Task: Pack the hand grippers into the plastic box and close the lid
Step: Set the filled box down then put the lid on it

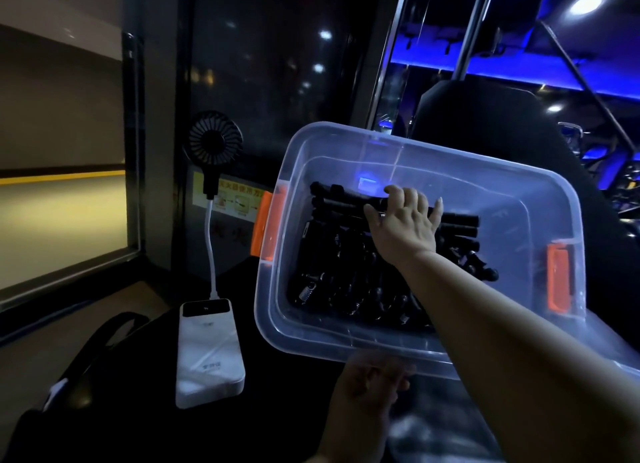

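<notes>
**Squarely in the Box: One Hand on the Heap, One Under the Rim**

One clear plastic box [460, 161] is held up and tilted, its open top facing the camera. It carries two orange latches, one on the left end [273, 220] and one on the right end [558, 279]. A heap of black hand grippers [346, 286] with metal coil springs lies inside. They are tangled and dark, so an exact count cannot be made, though there are plainly many.

The right hand [403, 225] reaches in over the near wall. Its fingers are curled over the black handles at the far side of the heap, grasping them. The left hand [367, 390] sits under the near rim, blurred and partly seen through the plastic. Whether its fingers clasp the rim cannot be told.

The heap crowds the left and middle of the box. Bare clear floor shows between it and the right-hand wall.

Left of the box stand one small black fan [214, 140], one white cable [211, 248] and one white power bank [207, 355]. The power bank lies just beside the box's lower left corner, and the cable rises close to the left latch.
</notes>
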Action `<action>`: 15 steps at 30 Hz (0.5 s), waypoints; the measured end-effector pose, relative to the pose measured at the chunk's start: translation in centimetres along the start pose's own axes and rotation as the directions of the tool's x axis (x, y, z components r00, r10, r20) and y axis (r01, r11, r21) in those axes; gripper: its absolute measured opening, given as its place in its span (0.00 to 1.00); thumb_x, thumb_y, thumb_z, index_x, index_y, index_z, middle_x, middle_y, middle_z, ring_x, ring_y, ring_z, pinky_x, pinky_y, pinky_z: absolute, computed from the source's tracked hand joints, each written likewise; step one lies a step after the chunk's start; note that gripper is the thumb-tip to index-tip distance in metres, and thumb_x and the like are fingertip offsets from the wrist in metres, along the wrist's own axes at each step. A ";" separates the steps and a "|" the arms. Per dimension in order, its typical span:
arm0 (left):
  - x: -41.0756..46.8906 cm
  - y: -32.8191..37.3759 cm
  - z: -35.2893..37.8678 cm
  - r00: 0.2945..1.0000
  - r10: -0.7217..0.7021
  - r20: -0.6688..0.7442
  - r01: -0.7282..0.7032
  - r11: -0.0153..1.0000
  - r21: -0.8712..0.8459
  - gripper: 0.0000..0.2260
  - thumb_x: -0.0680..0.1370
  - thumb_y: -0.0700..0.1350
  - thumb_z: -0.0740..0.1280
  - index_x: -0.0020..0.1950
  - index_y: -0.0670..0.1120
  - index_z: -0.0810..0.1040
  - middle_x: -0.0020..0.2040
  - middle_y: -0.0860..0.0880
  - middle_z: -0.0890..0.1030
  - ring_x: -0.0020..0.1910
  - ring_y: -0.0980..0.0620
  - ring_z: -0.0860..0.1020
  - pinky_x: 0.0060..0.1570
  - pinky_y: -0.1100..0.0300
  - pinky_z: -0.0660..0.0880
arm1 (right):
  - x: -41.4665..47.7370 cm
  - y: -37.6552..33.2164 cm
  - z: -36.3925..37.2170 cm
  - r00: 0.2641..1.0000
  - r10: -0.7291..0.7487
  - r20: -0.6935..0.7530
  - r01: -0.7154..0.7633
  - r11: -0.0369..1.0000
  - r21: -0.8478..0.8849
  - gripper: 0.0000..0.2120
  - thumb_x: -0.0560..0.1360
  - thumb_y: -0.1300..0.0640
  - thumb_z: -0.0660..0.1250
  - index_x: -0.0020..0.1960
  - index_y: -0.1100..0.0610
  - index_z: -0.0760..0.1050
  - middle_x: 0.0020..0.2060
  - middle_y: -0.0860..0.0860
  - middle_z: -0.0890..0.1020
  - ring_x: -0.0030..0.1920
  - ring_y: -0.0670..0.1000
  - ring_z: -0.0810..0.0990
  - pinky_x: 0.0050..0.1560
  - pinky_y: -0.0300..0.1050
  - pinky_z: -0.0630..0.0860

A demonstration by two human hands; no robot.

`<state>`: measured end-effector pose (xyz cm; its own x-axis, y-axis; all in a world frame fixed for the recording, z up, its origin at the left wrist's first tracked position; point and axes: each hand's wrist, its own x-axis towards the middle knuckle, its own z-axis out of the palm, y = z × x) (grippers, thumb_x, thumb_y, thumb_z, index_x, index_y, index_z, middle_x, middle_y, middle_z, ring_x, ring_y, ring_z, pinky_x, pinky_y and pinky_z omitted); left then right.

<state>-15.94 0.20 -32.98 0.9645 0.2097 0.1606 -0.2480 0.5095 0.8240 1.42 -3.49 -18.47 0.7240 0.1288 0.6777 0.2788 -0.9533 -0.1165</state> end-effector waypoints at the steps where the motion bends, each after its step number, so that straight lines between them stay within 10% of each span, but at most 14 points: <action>1: 0.0 0.0 0.0 1.000 -0.005 0.004 0.005 1.000 -0.006 0.03 0.73 0.37 0.70 0.40 0.40 0.78 0.32 0.48 0.81 0.31 0.58 0.76 0.30 0.68 0.69 | -0.1 0.0 -0.3 1.000 -0.001 -0.016 0.001 1.000 0.018 0.26 0.77 0.38 0.53 0.70 0.51 0.61 0.67 0.52 0.66 0.72 0.54 0.57 0.73 0.60 0.36; 15: -1.1 1.1 0.4 1.000 -0.017 0.004 0.017 1.000 0.015 0.10 0.76 0.42 0.65 0.50 0.35 0.75 0.36 0.50 0.84 0.32 0.61 0.77 0.34 0.70 0.73 | -7.1 10.2 -8.7 0.902 0.016 -0.432 0.023 0.996 0.084 0.23 0.72 0.40 0.60 0.62 0.52 0.68 0.61 0.55 0.71 0.64 0.56 0.63 0.62 0.56 0.59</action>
<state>-17.24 0.14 -32.03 0.9690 0.1975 0.1484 -0.2298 0.5007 0.8346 -6.34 -16.53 -18.20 0.3847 -0.0167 0.9229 0.3477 -0.9235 -0.1617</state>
